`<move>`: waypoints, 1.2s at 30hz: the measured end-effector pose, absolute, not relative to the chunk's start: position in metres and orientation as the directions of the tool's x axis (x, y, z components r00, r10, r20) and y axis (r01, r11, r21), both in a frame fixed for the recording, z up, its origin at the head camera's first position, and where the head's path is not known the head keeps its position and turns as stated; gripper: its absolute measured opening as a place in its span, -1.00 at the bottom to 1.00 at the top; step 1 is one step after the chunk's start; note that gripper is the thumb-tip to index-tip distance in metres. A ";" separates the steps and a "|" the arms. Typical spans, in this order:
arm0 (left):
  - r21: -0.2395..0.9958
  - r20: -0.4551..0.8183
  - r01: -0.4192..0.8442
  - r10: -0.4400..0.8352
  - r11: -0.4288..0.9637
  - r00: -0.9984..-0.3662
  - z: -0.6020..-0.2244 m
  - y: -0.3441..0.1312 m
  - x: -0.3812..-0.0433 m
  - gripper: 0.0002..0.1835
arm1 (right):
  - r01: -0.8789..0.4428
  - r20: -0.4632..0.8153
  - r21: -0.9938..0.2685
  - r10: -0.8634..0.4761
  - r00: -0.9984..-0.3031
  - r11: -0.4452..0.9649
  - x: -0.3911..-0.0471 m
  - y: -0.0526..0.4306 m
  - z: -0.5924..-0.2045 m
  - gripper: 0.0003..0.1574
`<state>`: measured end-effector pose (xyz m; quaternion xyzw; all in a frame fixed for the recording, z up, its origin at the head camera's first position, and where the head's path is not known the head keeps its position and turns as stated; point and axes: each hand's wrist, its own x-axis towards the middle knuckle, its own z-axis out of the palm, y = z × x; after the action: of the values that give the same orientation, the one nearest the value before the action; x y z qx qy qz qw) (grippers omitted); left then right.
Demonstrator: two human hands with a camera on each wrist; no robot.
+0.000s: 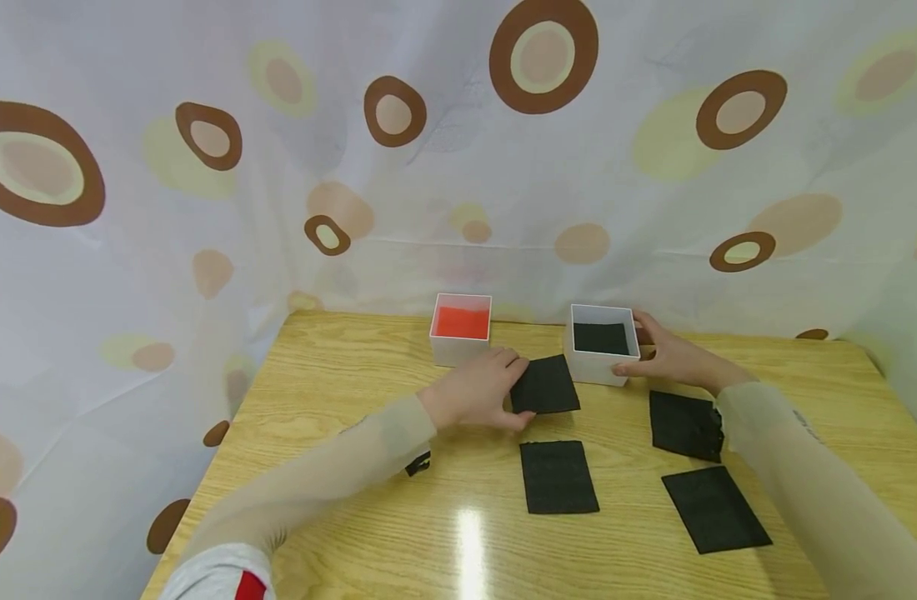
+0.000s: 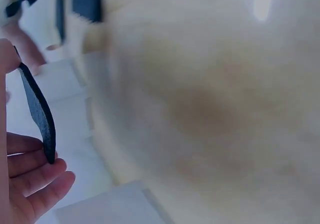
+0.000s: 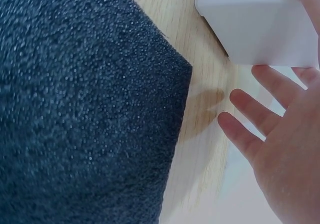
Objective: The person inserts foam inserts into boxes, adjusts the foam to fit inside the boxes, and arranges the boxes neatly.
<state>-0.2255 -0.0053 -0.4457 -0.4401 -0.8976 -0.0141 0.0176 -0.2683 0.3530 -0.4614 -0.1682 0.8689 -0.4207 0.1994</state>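
My left hand [image 1: 477, 392] pinches a thin black square sheet [image 1: 544, 385] between thumb and fingers, tilted above the table. Seen edge-on in the left wrist view, the sheet [image 2: 40, 112] bends slightly between thumb and fingertips. To the right, my right hand [image 1: 672, 354] grips the right side of an open white box [image 1: 597, 369], thumb at its front and fingers at the back. Inside that box lies black sheet material [image 1: 599, 338]. In the right wrist view some fingers [image 3: 255, 112] spread beside the white box [image 3: 265, 29].
A second white box [image 1: 458, 352] with red material [image 1: 462, 322] inside stands left, near the patterned curtain [image 1: 398, 267]. Black squares lie on the wooden table: one in front [image 1: 559, 477], another partly under the right wrist [image 1: 683, 425], and one nearer right [image 1: 717, 508].
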 end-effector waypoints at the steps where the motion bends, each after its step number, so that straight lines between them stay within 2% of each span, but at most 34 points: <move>1: 0.014 0.047 0.790 0.788 0.614 -0.613 -0.439 -0.003 -0.228 -0.12 | -0.125 -0.206 -0.796 -0.459 -0.864 0.593 -0.268 0.353 -0.461 0.33; 9: -0.053 0.147 0.792 0.789 0.609 -0.597 -0.400 0.029 -0.258 -0.14 | -0.116 -0.222 -0.788 -0.454 -0.863 0.605 -0.266 0.354 -0.461 0.35; 14: -0.149 0.103 0.795 0.809 0.588 -0.579 -0.394 0.056 -0.273 -0.19 | -0.092 -0.240 -0.790 -0.444 -0.863 0.607 -0.267 0.353 -0.465 0.35; 21: -0.226 0.036 0.762 0.787 0.607 -0.616 -0.404 0.083 -0.284 -0.23 | -0.093 -0.249 -0.769 -0.430 -0.868 0.632 -0.268 0.349 -0.468 0.38; 36: -0.111 -0.014 0.760 0.763 0.641 -0.646 -0.414 0.095 -0.297 -0.30 | -0.061 -0.274 -0.757 -0.401 -0.874 0.650 -0.267 0.356 -0.462 0.43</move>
<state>-0.2973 0.0954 -0.4136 -0.4205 -0.9056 0.0535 0.0169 -0.2673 0.3561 -0.4625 -0.1310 0.8828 -0.3972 0.2141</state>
